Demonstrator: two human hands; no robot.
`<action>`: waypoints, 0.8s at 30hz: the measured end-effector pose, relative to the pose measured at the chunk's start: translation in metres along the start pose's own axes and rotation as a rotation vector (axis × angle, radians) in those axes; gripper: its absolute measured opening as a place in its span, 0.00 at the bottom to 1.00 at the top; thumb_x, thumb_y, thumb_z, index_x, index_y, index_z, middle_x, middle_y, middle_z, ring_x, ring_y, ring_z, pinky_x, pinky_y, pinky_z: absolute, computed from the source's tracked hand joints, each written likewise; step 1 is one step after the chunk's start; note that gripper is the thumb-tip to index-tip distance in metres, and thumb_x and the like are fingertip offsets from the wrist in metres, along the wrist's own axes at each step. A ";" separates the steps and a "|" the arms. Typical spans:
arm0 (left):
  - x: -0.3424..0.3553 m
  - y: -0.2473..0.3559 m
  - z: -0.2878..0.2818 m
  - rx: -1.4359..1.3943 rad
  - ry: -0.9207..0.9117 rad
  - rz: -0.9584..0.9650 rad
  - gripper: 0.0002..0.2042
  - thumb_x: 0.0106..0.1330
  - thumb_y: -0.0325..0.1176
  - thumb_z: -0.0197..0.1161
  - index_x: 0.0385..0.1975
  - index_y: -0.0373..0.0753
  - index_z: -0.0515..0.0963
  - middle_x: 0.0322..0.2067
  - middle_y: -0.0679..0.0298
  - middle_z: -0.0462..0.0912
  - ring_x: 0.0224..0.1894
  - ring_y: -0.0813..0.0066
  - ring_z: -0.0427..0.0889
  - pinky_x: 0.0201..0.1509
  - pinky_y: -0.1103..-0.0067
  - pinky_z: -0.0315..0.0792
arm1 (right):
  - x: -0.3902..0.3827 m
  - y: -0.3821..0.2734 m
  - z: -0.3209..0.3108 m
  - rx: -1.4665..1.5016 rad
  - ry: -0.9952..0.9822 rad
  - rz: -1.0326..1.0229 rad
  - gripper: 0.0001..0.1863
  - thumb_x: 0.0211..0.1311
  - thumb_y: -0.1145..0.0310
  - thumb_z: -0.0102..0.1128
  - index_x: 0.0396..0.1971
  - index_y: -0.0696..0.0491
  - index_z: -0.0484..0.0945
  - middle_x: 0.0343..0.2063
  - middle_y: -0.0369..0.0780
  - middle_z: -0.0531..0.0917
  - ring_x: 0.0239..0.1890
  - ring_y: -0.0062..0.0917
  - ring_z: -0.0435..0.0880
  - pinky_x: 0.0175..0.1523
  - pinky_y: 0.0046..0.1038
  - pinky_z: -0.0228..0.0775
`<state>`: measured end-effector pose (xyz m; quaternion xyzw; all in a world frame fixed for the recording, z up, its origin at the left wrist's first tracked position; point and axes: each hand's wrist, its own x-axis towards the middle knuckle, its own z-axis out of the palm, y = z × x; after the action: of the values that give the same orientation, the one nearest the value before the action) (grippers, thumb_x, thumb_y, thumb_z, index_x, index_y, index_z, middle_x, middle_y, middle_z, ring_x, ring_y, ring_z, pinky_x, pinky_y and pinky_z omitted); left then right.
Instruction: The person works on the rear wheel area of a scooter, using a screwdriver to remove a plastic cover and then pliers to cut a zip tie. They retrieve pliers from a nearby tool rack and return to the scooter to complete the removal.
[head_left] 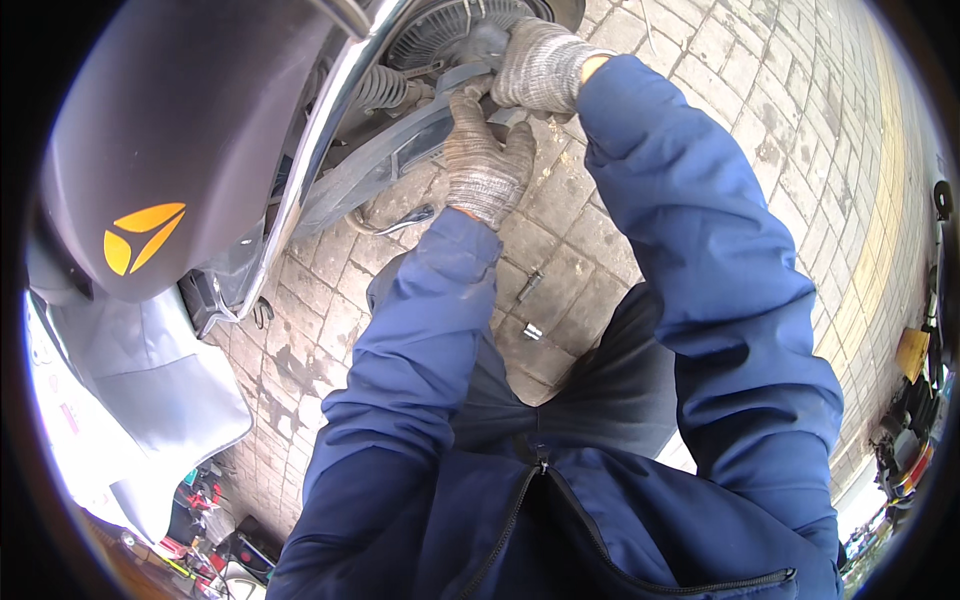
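Observation:
Both my hands wear grey-brown knit gloves. They work at the lower rear of a two-wheeled vehicle with a dark body panel [190, 130]. My right hand [545, 65] has its fingers curled down beside the wheel hub [450, 35]; their tips and whatever they grip are hidden. Just below it, my left hand [485, 165] reaches up against the end of a long grey swingarm cover [375, 160]. Its thumb stands apart from the fingers, and nothing shows held in it. A coil spring [380, 88] sits left of the hands.
Below my left hand a curved metal stand [385, 225] lies near the stone paving [570, 215]. Two small metal parts, a dark one [530, 287] and a shiny one [533, 331], lie between my knees. A grey cover sheet [170, 390] hangs at left; assorted items [215, 520] lie below it.

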<state>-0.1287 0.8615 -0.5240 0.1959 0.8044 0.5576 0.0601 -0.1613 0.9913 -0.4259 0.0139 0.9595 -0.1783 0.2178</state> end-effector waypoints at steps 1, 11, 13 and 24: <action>0.003 -0.006 0.007 0.000 0.046 0.047 0.25 0.56 0.24 0.62 0.53 0.34 0.61 0.40 0.53 0.77 0.37 0.71 0.77 0.42 0.77 0.72 | 0.000 0.000 0.001 0.000 -0.006 -0.028 0.12 0.51 0.66 0.66 0.32 0.59 0.80 0.20 0.43 0.82 0.22 0.29 0.84 0.25 0.28 0.77; -0.003 -0.020 0.021 0.190 0.161 0.098 0.25 0.55 0.33 0.61 0.52 0.33 0.63 0.43 0.46 0.73 0.45 0.47 0.76 0.48 0.64 0.70 | 0.000 0.000 0.024 -0.326 -0.047 -0.130 0.14 0.52 0.62 0.59 0.31 0.58 0.82 0.30 0.49 0.83 0.33 0.36 0.83 0.37 0.32 0.76; -0.034 -0.013 0.029 0.363 0.042 -0.032 0.23 0.56 0.30 0.61 0.51 0.34 0.66 0.43 0.49 0.75 0.42 0.56 0.78 0.46 0.69 0.73 | -0.015 0.003 0.046 -0.138 -0.086 -0.084 0.17 0.52 0.63 0.57 0.40 0.55 0.82 0.37 0.52 0.82 0.42 0.41 0.82 0.45 0.34 0.75; -0.037 -0.057 0.014 -0.259 0.045 -0.759 0.13 0.61 0.32 0.59 0.43 0.34 0.72 0.30 0.61 0.78 0.29 0.69 0.79 0.28 0.74 0.77 | -0.070 0.058 0.119 1.355 0.395 0.360 0.14 0.51 0.71 0.67 0.32 0.62 0.73 0.19 0.38 0.76 0.15 0.19 0.76 0.16 0.20 0.71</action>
<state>-0.1045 0.8420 -0.5865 -0.1368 0.7437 0.5968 0.2682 -0.0431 1.0079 -0.5157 0.3350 0.6429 -0.6887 0.0102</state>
